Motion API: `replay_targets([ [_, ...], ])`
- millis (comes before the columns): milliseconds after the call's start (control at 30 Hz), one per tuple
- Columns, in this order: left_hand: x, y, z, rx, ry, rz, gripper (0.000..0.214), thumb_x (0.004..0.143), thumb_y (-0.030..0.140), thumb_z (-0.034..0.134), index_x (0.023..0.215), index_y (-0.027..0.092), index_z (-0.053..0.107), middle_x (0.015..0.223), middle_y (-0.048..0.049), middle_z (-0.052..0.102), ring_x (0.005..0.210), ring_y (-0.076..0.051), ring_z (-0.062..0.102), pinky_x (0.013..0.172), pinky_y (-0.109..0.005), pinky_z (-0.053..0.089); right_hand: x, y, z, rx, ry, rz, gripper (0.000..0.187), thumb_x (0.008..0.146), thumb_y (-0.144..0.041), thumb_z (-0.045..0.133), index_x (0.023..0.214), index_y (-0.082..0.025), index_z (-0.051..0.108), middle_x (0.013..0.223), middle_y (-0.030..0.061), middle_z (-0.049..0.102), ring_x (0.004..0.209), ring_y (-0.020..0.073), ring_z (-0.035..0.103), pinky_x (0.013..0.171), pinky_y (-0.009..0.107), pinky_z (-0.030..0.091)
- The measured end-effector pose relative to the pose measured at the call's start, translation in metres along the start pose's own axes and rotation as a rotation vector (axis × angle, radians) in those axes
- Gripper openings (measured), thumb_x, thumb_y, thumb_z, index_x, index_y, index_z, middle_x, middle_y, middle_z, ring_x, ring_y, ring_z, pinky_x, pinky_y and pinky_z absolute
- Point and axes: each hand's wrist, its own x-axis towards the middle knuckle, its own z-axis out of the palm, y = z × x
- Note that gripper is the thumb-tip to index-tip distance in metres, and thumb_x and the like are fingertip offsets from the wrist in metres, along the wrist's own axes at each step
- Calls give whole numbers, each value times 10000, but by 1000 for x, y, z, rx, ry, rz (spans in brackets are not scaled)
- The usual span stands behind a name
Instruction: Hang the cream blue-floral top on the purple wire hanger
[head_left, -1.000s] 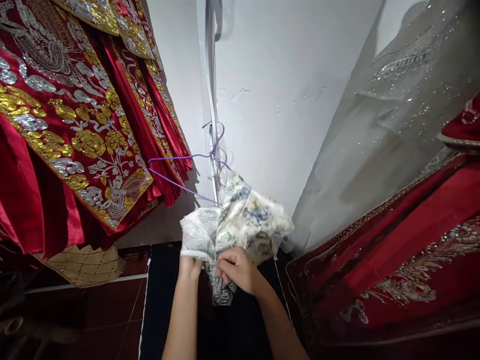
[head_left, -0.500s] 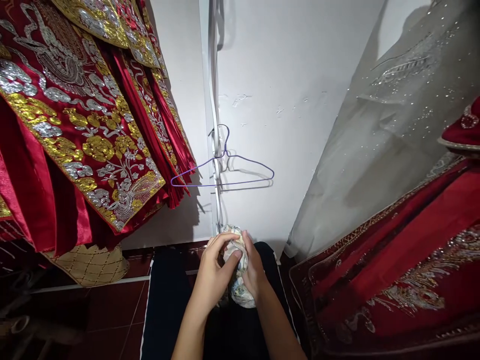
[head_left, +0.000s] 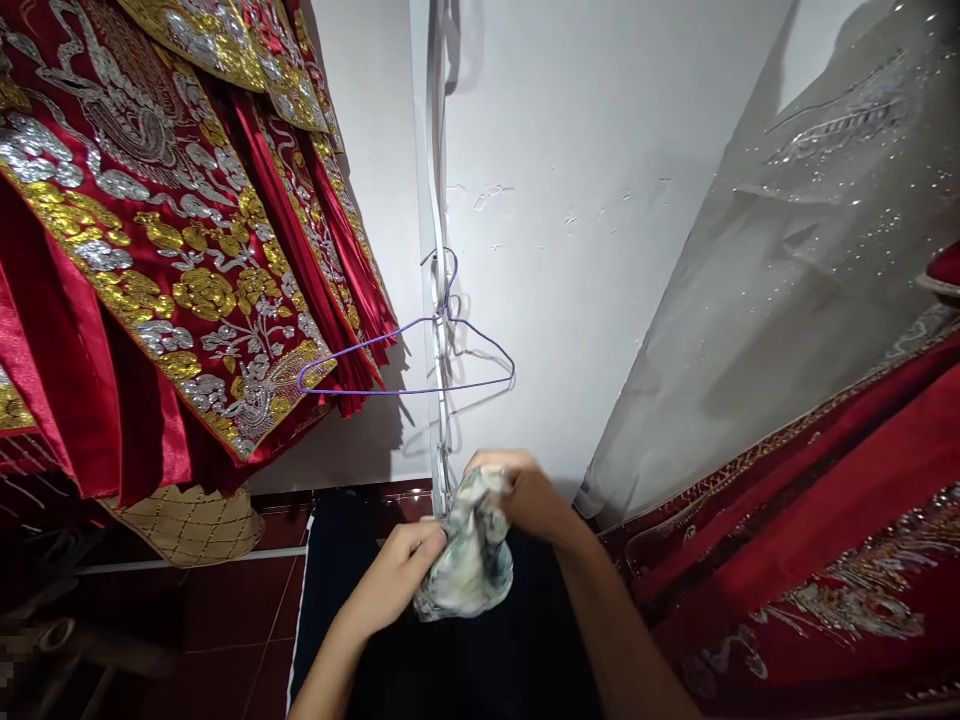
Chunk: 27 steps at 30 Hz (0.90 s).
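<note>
A white wall (head_left: 570,200) is seen ahead, with red embroidered garments (head_left: 150,250) hung at the left and a wire hanger (head_left: 405,391) hooked near the corner. Below the hanger, a crumpled floral cloth (head_left: 469,560) is pinched at its side by the left hand (head_left: 397,575) and gripped from above by the closed right hand (head_left: 536,495). The cloth is judged light, soft and limp. It is best gathered whole, since loose folds can slip free.
</note>
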Motion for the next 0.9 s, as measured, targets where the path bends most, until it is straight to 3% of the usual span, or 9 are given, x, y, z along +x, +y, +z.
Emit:
replay_targets([
  [67,-8,-2,-9,115,-3,-37,396,934,493,533,781,156,673,779,-32,669,727,-202,583,656,-254,424,27,-3,-19,-26,195,-73,273,670,-91,562,897,-202,666,753,-4,631,648,148,544,606,259,412],
  [167,-8,10,-30,310,125,-5,351,929,482,538,816,179,674,765,-20,671,699,-204,586,624,-244,387,78,9,-30,-60,316,-137,508,709,-127,532,1199,-234,613,964,15,674,750,153,590,702,265,456],
  [267,3,29,-54,620,214,-15,404,971,510,433,781,207,622,638,-11,599,618,-204,567,584,-250,339,118,31,-27,-117,378,-105,439,732,-177,518,1150,-215,648,1140,57,667,981,196,608,889,312,456],
  [333,10,35,-69,840,224,-80,430,1002,502,340,802,218,594,627,-20,587,613,-218,582,583,-262,329,126,43,-27,-151,372,-88,326,726,-184,511,1003,-196,683,1022,56,692,963,212,613,872,320,459],
  [467,13,22,-92,1129,80,-278,356,1004,372,320,873,213,611,790,-101,685,759,-282,670,624,-296,382,95,45,-44,-201,345,-128,122,691,-165,533,748,-189,638,724,5,642,717,183,584,654,269,427],
  [600,13,6,-112,1172,-93,-317,265,920,184,389,933,199,653,930,-141,720,899,-305,691,757,-365,464,50,28,-70,-303,305,-127,122,668,-140,583,772,-181,630,641,-17,623,603,154,550,549,236,359],
  [667,19,12,-124,1156,-29,-200,297,895,143,381,996,187,657,1085,-159,706,1049,-309,657,881,-413,473,39,20,-81,-309,305,-113,122,661,-132,598,772,-177,618,605,-25,603,560,140,528,519,228,335],
  [767,37,42,-140,1113,183,93,314,892,153,369,1044,173,643,1342,-156,593,1303,-304,494,1082,-471,384,38,10,-91,-275,307,-132,66,672,-136,613,711,-178,579,592,-35,556,538,116,485,500,219,300],
  [900,71,84,-148,986,256,315,307,949,264,327,957,180,623,1255,-121,620,1253,-278,506,1104,-463,378,42,2,-82,-185,264,-130,74,684,-134,603,677,-183,548,604,-33,556,545,113,482,504,220,306],
])
